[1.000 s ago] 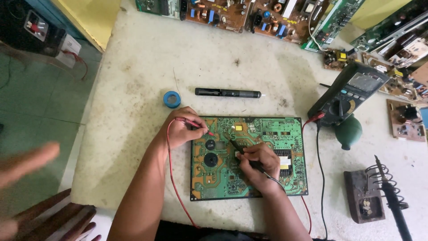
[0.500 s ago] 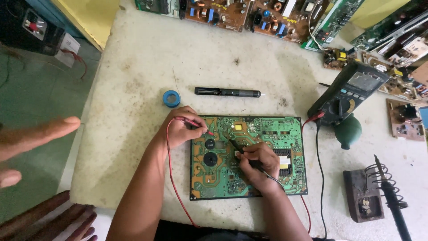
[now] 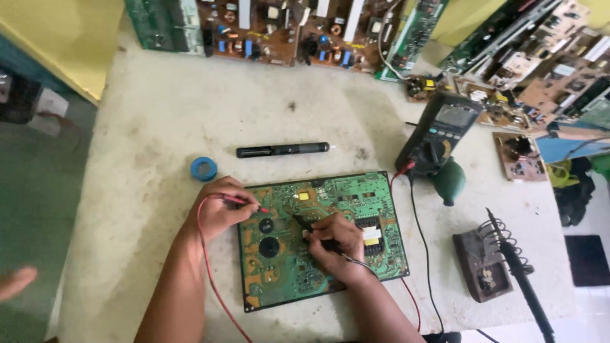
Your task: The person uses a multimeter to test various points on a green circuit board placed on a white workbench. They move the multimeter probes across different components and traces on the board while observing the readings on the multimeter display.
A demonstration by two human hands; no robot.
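Note:
A green circuit board (image 3: 381, 209) lies flat on the pale worktable (image 3: 152, 127). My left hand (image 3: 219, 209) rests at the board's upper left corner and pinches a red test probe (image 3: 248, 203) whose tip touches the board. My right hand (image 3: 337, 244) lies on the board's middle and holds a black test probe (image 3: 305, 223) pointing up and left onto the board. Red and black leads run to a dark multimeter (image 3: 438, 133) standing at the board's upper right.
A black pen-shaped tool (image 3: 283, 150) and a blue tape roll (image 3: 203, 169) lie beyond the board. A soldering iron in its spring stand (image 3: 499, 254) sits at the right, with a dark green bulb (image 3: 450, 181). Several circuit boards (image 3: 279, 28) line the far edge. Another person's fingers (image 3: 16, 282) show at far left.
The other person's hand at the left has dropped lower and mostly left the view. My hands and both probes stay in place on the board.

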